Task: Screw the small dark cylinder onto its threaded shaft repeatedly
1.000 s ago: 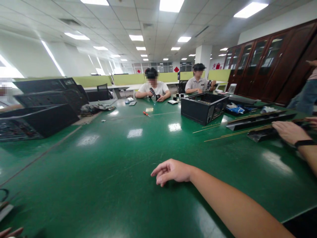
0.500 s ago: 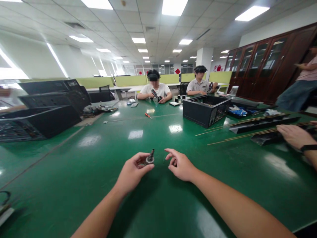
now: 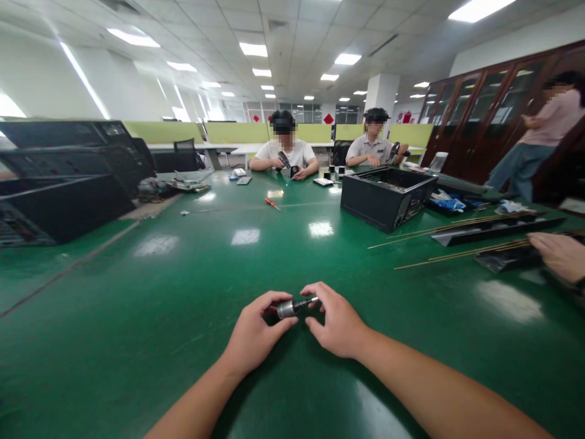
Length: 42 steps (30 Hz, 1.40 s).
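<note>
A small silver metal cylinder with a thinner dark ridged shaft (image 3: 287, 309) lies nearly sideways just above the green table (image 3: 192, 268). My left hand (image 3: 258, 326) grips the thick silver end between thumb and fingers. The shaft points right, its bright tip reaching the fingers of my right hand (image 3: 340, 323). That hand is half curled, with a gap between thumb and forefinger; whether a finger touches the tip I cannot tell.
A black computer case (image 3: 379, 198) stands at the right, past an orange screwdriver (image 3: 271, 203). Long thin rods (image 3: 434, 261) lie by black metal channels (image 3: 493, 228), near another person's hand (image 3: 560, 255). More cases (image 3: 68, 201) are stacked left. Two people sit opposite.
The metal part has tipped from upright to nearly sideways, shaft toward my right hand. My right fingers have come in round its tip. The camera view has shifted slightly.
</note>
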Available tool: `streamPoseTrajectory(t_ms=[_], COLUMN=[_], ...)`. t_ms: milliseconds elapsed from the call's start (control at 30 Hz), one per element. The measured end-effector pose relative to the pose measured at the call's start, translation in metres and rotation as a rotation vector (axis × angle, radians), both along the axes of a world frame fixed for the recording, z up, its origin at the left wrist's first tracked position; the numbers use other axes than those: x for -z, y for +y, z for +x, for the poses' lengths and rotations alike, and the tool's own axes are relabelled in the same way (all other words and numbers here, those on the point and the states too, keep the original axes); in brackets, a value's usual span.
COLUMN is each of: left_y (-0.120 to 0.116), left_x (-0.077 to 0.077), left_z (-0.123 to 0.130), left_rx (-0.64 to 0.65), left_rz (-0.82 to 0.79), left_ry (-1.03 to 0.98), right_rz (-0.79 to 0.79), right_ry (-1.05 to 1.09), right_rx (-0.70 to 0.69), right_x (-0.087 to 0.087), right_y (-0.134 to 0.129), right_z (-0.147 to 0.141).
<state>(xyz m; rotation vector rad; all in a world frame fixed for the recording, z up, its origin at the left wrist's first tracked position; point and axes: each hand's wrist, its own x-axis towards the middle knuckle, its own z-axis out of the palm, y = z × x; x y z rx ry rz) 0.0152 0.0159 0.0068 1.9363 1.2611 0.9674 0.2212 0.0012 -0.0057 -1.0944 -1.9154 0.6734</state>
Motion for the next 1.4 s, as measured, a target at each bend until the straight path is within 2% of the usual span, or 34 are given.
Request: streamPoseTrajectory(t_ms=[167, 700, 833, 967, 1400], left_y=[-0.0038, -0.0022, -0.0029, -0.0022, -0.0042], left_x=[-0.0033, -0.0007, -0.0007, 0.0004, 0.0037], left_z=[0.0069, 0.0046, 0.0042, 0.0041, 0.0041], left_rx=[0.058, 0.067, 0.081, 0.081, 0.085], left_rz=[0.013, 0.033, 0.060, 0.076, 0.134], left_ry=[0.015, -0.021, -0.028, -0.031, -0.017], right_rz=[0.017, -0.058, -0.040, 0.002, -0.034], right_ry=[0.004, 0.033, 0.112, 0.094, 0.082], right_rx=[0.024, 0.027, 0.023, 0.017, 0.030], right_x=[-0.0028, -0.0050, -0.0059, -0.0070, -0.0054], right_y=[-0.0001, 0.0021, -0.0003, -0.0009, 0.0006], right_z=[-0.0017, 0.0004, 0.0003, 0.0002, 0.0004])
